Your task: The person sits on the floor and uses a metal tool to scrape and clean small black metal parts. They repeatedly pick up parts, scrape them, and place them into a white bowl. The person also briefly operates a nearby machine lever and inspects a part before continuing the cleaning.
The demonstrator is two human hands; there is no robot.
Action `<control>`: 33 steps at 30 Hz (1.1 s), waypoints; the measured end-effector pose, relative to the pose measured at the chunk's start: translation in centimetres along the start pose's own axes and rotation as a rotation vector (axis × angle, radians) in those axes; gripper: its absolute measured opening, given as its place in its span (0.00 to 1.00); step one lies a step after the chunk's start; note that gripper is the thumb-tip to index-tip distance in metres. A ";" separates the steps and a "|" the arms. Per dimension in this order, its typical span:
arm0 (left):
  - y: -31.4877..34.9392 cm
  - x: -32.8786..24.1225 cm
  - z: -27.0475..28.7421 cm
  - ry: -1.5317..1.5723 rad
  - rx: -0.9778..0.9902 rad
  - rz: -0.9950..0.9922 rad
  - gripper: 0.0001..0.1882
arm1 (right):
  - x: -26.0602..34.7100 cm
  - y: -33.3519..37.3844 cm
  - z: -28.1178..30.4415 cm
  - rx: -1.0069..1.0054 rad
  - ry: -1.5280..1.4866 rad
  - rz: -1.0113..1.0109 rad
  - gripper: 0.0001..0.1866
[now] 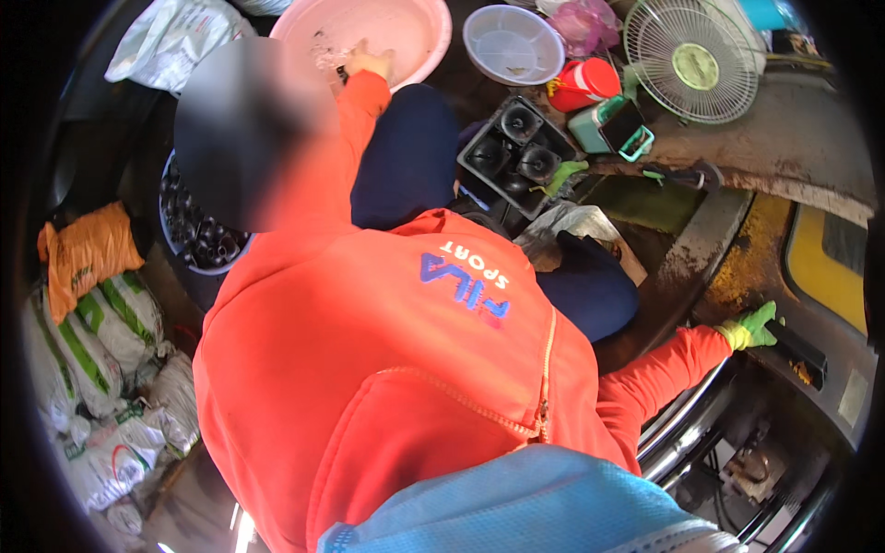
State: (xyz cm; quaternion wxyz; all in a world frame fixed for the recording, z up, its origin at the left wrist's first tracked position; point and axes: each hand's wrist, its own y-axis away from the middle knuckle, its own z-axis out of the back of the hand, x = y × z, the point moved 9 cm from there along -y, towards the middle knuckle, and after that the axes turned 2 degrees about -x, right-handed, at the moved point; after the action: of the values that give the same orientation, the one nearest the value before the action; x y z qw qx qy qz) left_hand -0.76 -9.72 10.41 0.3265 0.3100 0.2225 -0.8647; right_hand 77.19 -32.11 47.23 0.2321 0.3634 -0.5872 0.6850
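Left hand [371,64] at pink basin [437,37], fingers partly bent; small dark piece [342,75] right at the hand's edge, can't tell if gripped. Green-gloved right hand [758,327] beside dark slot [798,354] on rusty machine [749,249]; finger spread and hold unclear. Orange jacket [387,323]: blue and white chest lettering. Black parts [198,226] in bluish tub [214,270].

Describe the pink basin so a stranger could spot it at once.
Start from the big orange-red top and follow its left sleeve to the left hand. That hand is at a round basin by the picture's upper edge. It's pink and wider than the whitish-blue bowl to its right.
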 end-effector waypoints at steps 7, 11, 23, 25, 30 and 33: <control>18.3 -11.9 -5.5 -0.162 0.621 -0.958 0.21 | 4.3 4.6 3.5 -0.032 -0.110 0.050 0.22; 21.0 -8.6 -9.6 -0.784 0.844 -1.085 0.16 | 7.7 8.0 7.0 0.026 -0.028 0.085 0.27; 21.6 -8.9 -9.5 -0.895 0.954 -1.089 0.17 | 18.1 14.9 11.8 -0.473 0.585 0.912 0.23; 21.4 -8.7 -9.1 -0.876 0.935 -1.084 0.17 | 19.8 14.7 13.1 -0.629 1.014 1.040 0.27; 20.7 -8.2 -8.4 -0.866 0.920 -1.054 0.17 | 18.7 13.0 17.0 -0.787 1.732 0.621 0.42; 20.8 -8.2 -8.4 -0.892 0.928 -1.056 0.17 | 19.5 14.6 19.2 -0.817 1.694 0.675 0.44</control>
State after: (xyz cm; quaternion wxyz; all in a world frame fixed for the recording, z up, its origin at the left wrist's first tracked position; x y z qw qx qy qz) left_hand 21.97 -15.58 6.25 -0.2256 -0.1040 -0.1908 -0.9497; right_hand 58.36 -55.92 53.87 0.4746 -0.5384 -0.4911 0.4936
